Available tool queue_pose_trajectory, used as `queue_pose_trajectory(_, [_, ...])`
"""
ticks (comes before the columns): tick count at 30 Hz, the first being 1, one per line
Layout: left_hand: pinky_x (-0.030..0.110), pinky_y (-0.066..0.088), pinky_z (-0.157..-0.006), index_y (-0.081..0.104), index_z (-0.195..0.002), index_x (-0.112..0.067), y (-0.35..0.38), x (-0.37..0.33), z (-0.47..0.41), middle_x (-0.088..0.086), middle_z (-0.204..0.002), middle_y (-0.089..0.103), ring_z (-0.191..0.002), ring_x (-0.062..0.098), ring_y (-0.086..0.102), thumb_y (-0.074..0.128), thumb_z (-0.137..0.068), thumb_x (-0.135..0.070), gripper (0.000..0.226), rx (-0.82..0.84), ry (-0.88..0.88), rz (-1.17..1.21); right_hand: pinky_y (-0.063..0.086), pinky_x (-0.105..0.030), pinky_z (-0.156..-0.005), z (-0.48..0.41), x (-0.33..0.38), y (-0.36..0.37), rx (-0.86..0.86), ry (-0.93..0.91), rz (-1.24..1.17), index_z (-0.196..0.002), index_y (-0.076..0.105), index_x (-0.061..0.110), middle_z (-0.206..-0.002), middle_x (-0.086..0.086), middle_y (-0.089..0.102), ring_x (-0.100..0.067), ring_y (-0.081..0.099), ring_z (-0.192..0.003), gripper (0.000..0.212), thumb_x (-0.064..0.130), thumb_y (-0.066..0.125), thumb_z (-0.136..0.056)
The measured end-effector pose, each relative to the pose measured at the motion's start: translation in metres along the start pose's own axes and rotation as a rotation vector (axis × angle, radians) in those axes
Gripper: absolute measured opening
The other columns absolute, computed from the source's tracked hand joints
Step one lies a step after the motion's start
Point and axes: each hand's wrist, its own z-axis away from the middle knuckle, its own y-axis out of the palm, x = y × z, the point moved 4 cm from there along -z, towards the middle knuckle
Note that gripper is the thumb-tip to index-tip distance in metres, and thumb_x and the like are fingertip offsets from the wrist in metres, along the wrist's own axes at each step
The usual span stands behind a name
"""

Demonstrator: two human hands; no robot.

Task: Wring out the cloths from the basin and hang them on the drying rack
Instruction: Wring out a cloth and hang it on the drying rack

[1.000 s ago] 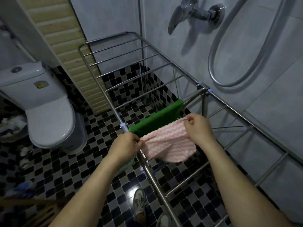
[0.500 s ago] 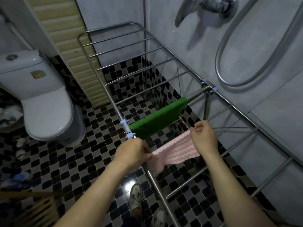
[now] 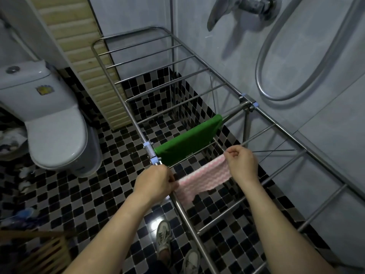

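The left hand pinches one short end of the pink cloth, its fingers curled tight on the fabric right at the rack's left side rail. The right hand pinches the other end between thumb and fingers, out over the middle of the drying rack. The cloth is stretched flat between the two hands, with its lower edge hanging below the level of the rungs. It lies just on the near side of a bare rung; whether it touches that rung I cannot tell.

One rung beyond, the green cloth is draped over its bar, running from the left rail most of the way towards the right rail. The rungs at the far end of the rack are bare.

Under the rack is a black, white and grey checkered tile floor, and the person's two shoes stand by the rack's near left edge. A white toilet sits to the left. On the grey wall along the rack's right side hang a looped shower hose and a metal tap.
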Motion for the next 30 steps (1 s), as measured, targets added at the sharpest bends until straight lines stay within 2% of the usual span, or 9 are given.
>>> queue_pose_trajectory(4, [0.02, 0.051, -0.062, 0.072, -0.094, -0.027, -0.001, 0.0, 0.005, -0.01, -0.087, 0.07, -0.073, 0.004, 0.063, 0.068, -0.085, -0.042, 0.018, 0.041, 0.014, 0.051, 0.046, -0.028, -0.073, 0.002, 0.001, 0.003, -0.01, -0.049, 0.067, -0.097, 0.068, 0.019, -0.101, -0.001, 0.062, -0.019, 0.059, -0.092, 0.011, 0.025, 0.06, -0.091])
queue_pose_trajectory(8, [0.023, 0.056, -0.068, 0.069, -0.092, -0.023, -0.021, 0.009, 0.017, -0.007, -0.096, 0.067, -0.074, 0.004, 0.065, 0.064, -0.09, -0.027, 0.007, 0.076, -0.089, 0.619, 0.04, -0.024, -0.071, 0.01, 0.017, -0.013, 0.011, -0.011, -0.069, -0.104, 0.068, 0.017, -0.102, 0.001, 0.061, -0.016, 0.057, -0.092, 0.017, 0.024, 0.056, -0.095])
queue_pose_trajectory(10, [0.026, 0.055, -0.062, 0.07, -0.096, -0.018, -0.038, 0.011, 0.023, -0.001, -0.095, 0.066, -0.069, 0.011, 0.063, 0.063, -0.091, -0.018, 0.009, 0.086, -0.151, 0.931, 0.043, -0.023, -0.073, 0.019, 0.027, -0.021, 0.179, 0.118, -0.338, -0.105, 0.069, 0.015, -0.097, 0.002, 0.068, -0.014, 0.061, -0.091, 0.018, 0.023, 0.057, -0.094])
queue_pose_trajectory(13, [0.027, 0.051, -0.056, 0.072, -0.099, -0.014, -0.057, 0.004, 0.034, 0.008, -0.082, 0.063, -0.061, 0.014, 0.057, 0.062, -0.089, -0.007, 0.016, 0.088, -0.173, 1.407, 0.049, -0.026, -0.069, 0.05, 0.057, -0.029, 0.585, 0.253, -0.774, -0.109, 0.069, 0.01, -0.096, -0.006, 0.074, -0.018, 0.067, -0.089, 0.028, 0.029, 0.055, -0.094])
queue_pose_trajectory(15, [0.031, 0.053, -0.06, 0.071, -0.104, -0.012, -0.06, -0.006, 0.038, 0.01, -0.084, 0.062, -0.067, 0.018, 0.058, 0.061, -0.089, -0.006, 0.02, 0.074, -0.142, 1.546, 0.051, -0.029, -0.067, 0.071, 0.075, -0.029, 0.786, 0.259, -0.873, -0.115, 0.066, 0.011, -0.107, -0.008, 0.073, -0.021, 0.069, -0.095, 0.041, 0.041, 0.053, -0.09])
queue_pose_trajectory(18, [0.029, 0.054, -0.056, 0.066, -0.113, -0.009, -0.059, -0.022, 0.046, 0.005, -0.076, 0.061, -0.061, 0.015, 0.059, 0.058, -0.092, -0.009, 0.023, 0.031, -0.113, 1.631, 0.055, -0.032, -0.071, 0.1, 0.094, -0.026, 0.938, 0.211, -0.88, -0.124, 0.06, 0.019, -0.116, -0.007, 0.07, -0.022, 0.066, -0.109, 0.049, 0.047, 0.057, -0.084])
queue_pose_trajectory(20, [0.03, 0.053, -0.058, 0.064, -0.116, -0.01, -0.057, -0.03, 0.053, 0.003, -0.076, 0.06, -0.061, 0.015, 0.058, 0.056, -0.094, -0.011, 0.023, -0.005, -0.094, 1.639, 0.057, -0.032, -0.073, 0.115, 0.103, -0.024, 0.938, 0.145, -0.893, -0.127, 0.057, 0.019, -0.114, -0.007, 0.071, -0.023, 0.066, -0.109, 0.047, 0.036, 0.064, -0.084])
queue_pose_trajectory(24, [0.032, 0.051, -0.066, 0.062, -0.117, -0.012, -0.053, -0.038, 0.067, 0.005, -0.082, 0.059, -0.067, 0.016, 0.058, 0.057, -0.092, -0.007, 0.026, -0.032, -0.074, 1.712, 0.056, -0.024, -0.065, 0.125, 0.103, -0.027, 0.712, 0.088, -0.899, -0.112, 0.063, 0.01, -0.099, -0.008, 0.074, -0.017, 0.071, -0.087, 0.026, 0.009, 0.068, -0.086])
queue_pose_trajectory(30, [0.032, 0.059, -0.069, 0.061, -0.119, -0.009, -0.051, -0.029, 0.085, 0.013, -0.095, 0.071, -0.083, 0.027, 0.071, 0.07, -0.071, 0.005, 0.051, 0.017, -0.001, 1.603, 0.049, -0.021, -0.053, 0.131, 0.092, -0.05, 0.569, 0.115, -0.923, -0.097, 0.068, 0.01, -0.08, -0.001, 0.073, -0.013, 0.066, -0.071, 0.009, 0.011, 0.06, -0.092])
